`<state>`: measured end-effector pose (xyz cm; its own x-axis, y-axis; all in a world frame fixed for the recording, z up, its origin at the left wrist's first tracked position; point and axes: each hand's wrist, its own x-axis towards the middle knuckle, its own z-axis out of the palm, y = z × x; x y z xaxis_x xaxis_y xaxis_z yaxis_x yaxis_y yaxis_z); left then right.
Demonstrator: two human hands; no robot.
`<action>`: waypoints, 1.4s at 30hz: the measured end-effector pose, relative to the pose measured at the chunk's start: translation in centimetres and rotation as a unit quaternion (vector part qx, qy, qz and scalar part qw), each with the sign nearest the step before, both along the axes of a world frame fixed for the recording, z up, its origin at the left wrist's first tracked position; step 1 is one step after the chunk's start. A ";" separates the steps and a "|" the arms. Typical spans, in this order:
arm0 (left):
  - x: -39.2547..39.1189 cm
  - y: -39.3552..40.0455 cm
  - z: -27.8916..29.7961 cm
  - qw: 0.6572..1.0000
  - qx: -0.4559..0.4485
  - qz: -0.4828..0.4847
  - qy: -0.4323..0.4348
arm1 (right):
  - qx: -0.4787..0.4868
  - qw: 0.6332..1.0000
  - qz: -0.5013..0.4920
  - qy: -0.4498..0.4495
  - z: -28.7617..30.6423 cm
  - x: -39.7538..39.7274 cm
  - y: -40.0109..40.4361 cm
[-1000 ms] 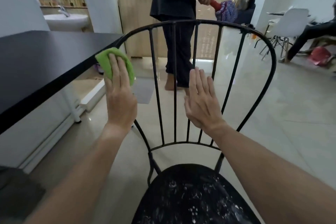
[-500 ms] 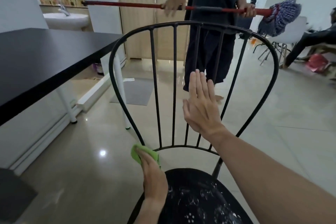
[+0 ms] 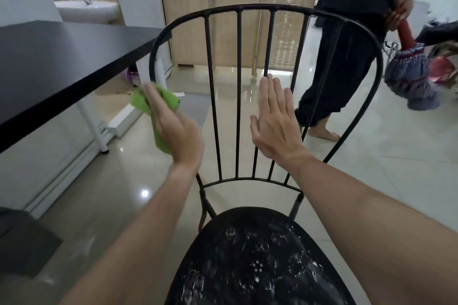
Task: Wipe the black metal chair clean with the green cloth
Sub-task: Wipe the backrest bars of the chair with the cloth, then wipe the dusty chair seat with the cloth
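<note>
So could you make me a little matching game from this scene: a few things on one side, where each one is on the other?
Things:
1. cloth
2. right hand
3. mop
4. sink

Places:
A. far right, held by a standing person
B. flat against the chair's back bars
C. far left, behind the black table
D. under the left hand, at the chair's left rail

Pairs: 1-D, 2-B, 3-A, 4-C

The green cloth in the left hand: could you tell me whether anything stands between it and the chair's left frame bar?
Nothing visible does. The left hand presses the green cloth right at the left side bar of the black metal chair. The black table lies just behind that bar, and the right hand rests flat against the spindles, clear of it.
</note>
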<state>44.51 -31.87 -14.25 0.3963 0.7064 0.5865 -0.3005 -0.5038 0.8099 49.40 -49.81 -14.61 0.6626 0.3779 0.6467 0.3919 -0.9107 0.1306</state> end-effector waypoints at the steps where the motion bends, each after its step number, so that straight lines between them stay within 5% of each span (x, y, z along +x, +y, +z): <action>1: 0.7 0.8 1.7 0.999 0.051 0.009 -0.013 | 0.001 1.000 0.003 0.003 0.0 0.0 -0.1; 5: 2.0 2.5 4.9 0.972 0.235 0.014 0.028 | 0.004 1.000 0.015 0.009 0.3 -0.2 -0.2; 8: 1.1 3.4 2.3 0.962 0.266 0.011 0.066 | 0.001 1.000 0.015 0.014 0.2 -0.4 -0.6; 17: -4.4 -0.5 -7.3 0.966 0.078 -0.150 0.198 | 0.002 0.999 0.003 0.054 -0.9 -2.1 -2.3; 21: -7.5 -1.7 -11.9 0.931 -0.004 -0.214 0.296 | 0.029 0.995 -0.011 0.092 -3.8 -4.5 -3.0; 24: -9.3 -1.2 -13.2 0.854 0.020 -0.266 0.447 | 0.027 0.990 -0.033 0.131 -6.9 -6.9 -3.7; 26: -9.4 -0.4 -14.2 0.835 0.001 -0.253 0.489 | 0.023 0.987 -0.045 0.153 -8.6 -8.3 -4.4; 31: -11.7 -1.1 -13.2 0.906 -0.084 -0.178 0.375 | 0.016 0.979 -0.064 0.192 -10.9 -10.7 -6.9; 33: -13.7 -2.4 -13.5 0.892 0.021 -0.266 0.364 | 0.017 0.974 -0.068 0.215 -11.5 -11.6 -7.8; 35: -14.7 -3.6 -15.1 0.831 0.162 -0.342 0.409 | 0.022 0.966 -0.056 0.251 -12.2 -12.9 -8.4; 38: -15.0 -5.3 -17.5 0.775 0.304 -0.281 0.478 | 0.033 0.942 -0.034 0.334 -13.7 -15.1 -8.8; 42: -14.1 -7.9 -17.8 0.756 0.315 -0.209 0.535 | 0.061 0.908 -0.065 0.410 -15.8 -17.6 -9.7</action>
